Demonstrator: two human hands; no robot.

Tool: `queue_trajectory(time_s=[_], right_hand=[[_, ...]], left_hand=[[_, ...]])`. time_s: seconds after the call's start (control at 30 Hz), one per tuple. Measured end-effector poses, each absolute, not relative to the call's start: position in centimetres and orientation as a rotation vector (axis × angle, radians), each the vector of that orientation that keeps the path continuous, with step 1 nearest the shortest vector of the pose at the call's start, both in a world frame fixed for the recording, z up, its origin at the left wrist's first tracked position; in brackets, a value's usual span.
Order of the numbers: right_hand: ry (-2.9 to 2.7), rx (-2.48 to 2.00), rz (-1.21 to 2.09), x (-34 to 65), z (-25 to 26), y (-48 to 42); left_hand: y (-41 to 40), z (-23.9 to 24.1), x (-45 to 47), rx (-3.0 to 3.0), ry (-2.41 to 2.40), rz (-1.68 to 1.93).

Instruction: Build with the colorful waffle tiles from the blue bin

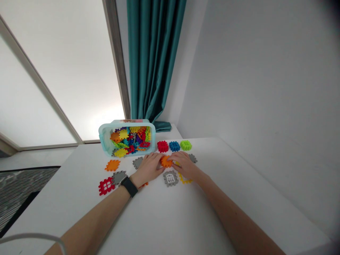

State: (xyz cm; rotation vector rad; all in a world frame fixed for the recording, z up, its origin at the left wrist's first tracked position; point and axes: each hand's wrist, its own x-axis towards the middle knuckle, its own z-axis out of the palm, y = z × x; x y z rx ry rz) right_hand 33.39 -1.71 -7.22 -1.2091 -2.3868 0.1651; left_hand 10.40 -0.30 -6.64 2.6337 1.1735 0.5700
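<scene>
Both hands meet over an orange toothed block point(166, 161) on the white table point(164, 212). My left hand point(149, 167), with a black watch on the wrist, rests its fingers against the block's left side. My right hand point(184, 165) lies flat on the block's right side, covering a yellow piece point(185, 180) underneath. A grey window tile point(170, 178) lies just in front of the hands. Whether either hand grips the orange block or only touches it does not show clearly.
A pale blue tub point(105, 136) lies tipped on its side behind the hands, full of coloured blocks. Red point(162, 146), blue point(174, 145) and green point(185, 145) blocks stand in a row. Orange point(112, 165), grey point(118, 176) and red point(106, 186) tiles lie left. A wall runs along the right.
</scene>
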Motion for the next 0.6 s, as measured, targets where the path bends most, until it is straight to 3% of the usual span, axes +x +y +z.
queue_trajectory(time_s=[0.6], right_hand=[[-2.381,-1.183,-0.062,33.2,-6.1,-3.3]], left_hand=[[-0.4,-6.3,10.4,2.632,1.190,0.567]])
